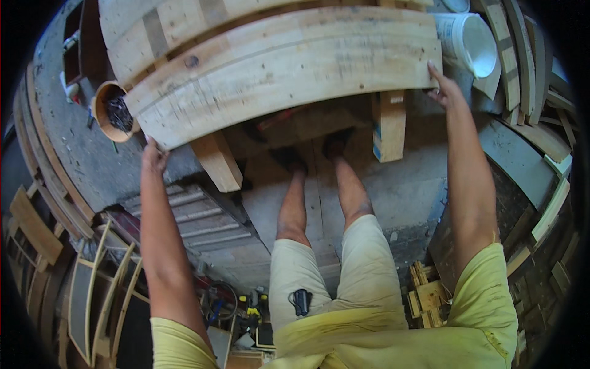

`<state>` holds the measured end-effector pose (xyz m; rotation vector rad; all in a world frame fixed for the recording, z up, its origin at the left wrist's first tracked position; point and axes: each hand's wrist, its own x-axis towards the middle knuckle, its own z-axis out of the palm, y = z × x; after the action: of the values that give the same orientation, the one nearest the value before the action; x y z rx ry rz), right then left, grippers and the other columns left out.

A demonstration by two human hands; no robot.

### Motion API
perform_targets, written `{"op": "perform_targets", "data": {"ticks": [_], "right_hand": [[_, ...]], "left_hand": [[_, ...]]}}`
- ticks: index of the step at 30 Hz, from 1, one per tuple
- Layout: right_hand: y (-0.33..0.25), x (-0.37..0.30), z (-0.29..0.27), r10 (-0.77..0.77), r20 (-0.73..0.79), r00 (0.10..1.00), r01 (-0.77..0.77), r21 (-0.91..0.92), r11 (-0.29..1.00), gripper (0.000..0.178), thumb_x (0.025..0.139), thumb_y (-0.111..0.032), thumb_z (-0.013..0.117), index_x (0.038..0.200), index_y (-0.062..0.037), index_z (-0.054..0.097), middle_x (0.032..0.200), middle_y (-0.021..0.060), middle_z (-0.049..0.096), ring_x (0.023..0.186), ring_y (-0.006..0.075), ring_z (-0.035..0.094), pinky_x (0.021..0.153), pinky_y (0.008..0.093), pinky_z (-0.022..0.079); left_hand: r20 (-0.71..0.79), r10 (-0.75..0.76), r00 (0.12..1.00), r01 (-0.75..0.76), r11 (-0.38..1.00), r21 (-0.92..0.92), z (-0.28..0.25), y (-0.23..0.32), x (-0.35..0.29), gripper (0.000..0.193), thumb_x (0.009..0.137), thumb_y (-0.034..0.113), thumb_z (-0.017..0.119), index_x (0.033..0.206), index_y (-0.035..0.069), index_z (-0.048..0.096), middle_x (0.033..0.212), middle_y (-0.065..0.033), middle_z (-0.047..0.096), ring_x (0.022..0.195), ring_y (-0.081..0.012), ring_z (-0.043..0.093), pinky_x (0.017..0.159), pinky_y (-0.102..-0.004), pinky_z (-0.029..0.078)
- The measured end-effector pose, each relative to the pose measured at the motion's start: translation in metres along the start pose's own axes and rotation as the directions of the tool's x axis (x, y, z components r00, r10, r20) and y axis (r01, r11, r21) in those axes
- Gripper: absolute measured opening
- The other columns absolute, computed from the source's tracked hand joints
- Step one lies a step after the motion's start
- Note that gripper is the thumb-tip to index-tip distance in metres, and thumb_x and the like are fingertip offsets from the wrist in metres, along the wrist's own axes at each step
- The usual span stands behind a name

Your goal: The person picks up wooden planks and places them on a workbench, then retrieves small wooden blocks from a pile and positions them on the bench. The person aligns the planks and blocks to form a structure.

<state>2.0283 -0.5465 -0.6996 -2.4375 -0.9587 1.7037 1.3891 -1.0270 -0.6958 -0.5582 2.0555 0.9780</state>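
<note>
A long pale wooden board [289,74], marked with knots and dark scuffs, spans the space in front of me. Two wooden beams, a left one [218,163] and a right one [389,129], jut toward me from beneath it. My left hand [155,155] grips the board's near left corner, its fingers partly hidden by the wood. At the right end, my right hand [447,91] holds the near corner, with one finger stretched along the end edge and the others curled low. Just beyond lies another pale board [252,27], with a dark gap between the two.
An orange-brown bowl [101,114] of dark nails or screws stands by the board's left end. A white bucket [452,37] lies tipped at the right end. Curved timber strips [522,55] lean at the far right. Wooden frames [83,301] and scrap blocks [427,295] sit lower down.
</note>
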Motion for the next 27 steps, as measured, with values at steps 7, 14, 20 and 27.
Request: {"op": "perform_targets", "data": {"ticks": [7,14,20,27], "right_hand": [[0.007,0.019,-0.009,0.003,0.083,0.997,-0.007,0.052,0.999,0.096,0.056,-0.048,0.082,0.129,-0.0041,0.038,0.132,0.0206,0.033,0.110,0.0317,0.048,0.080,0.0349,0.053],[0.000,-0.009,0.005,-0.062,0.042,0.997,0.060,0.045,0.997,0.099,0.057,-0.041,0.084,0.130,-0.0003,0.031,0.120,0.0221,0.046,0.100,0.0313,0.057,0.079,0.0356,0.055],[0.008,-0.018,0.017,-0.074,0.113,0.991,0.051,0.195,0.980,0.078,0.060,-0.037,0.083,0.118,-0.0005,0.045,0.105,0.0225,0.055,0.092,0.0325,0.061,0.070,0.0359,0.058],[0.015,0.008,0.005,-0.120,0.058,0.991,0.114,0.104,0.988,0.080,0.060,-0.042,0.082,0.120,-0.0025,0.046,0.100,0.0146,0.059,0.083,0.0255,0.063,0.068,0.0335,0.057]], "left_hand": [[-0.066,0.092,0.994,-0.084,0.990,0.116,-0.015,-0.006,0.035,0.051,0.092,0.047,0.042,0.123,0.007,0.045,0.118,-0.0104,0.052,0.095,-0.0249,0.051,0.071,-0.0398,0.046],[-0.112,0.142,0.983,-0.129,0.984,0.122,-0.014,-0.002,0.049,0.048,0.093,0.048,0.038,0.122,0.010,0.046,0.121,-0.0089,0.050,0.101,-0.0241,0.049,0.080,-0.0436,0.044],[-0.102,0.267,0.958,-0.250,0.956,0.155,-0.022,0.000,0.041,0.048,0.091,0.048,0.042,0.121,0.010,0.045,0.116,-0.0094,0.052,0.098,-0.0251,0.051,0.077,-0.0475,0.042],[-0.154,0.195,0.969,-0.178,0.977,0.118,0.011,0.001,-0.009,0.046,0.093,0.045,0.042,0.120,0.009,0.047,0.119,-0.0091,0.053,0.105,-0.0247,0.049,0.083,-0.0488,0.041]]}}
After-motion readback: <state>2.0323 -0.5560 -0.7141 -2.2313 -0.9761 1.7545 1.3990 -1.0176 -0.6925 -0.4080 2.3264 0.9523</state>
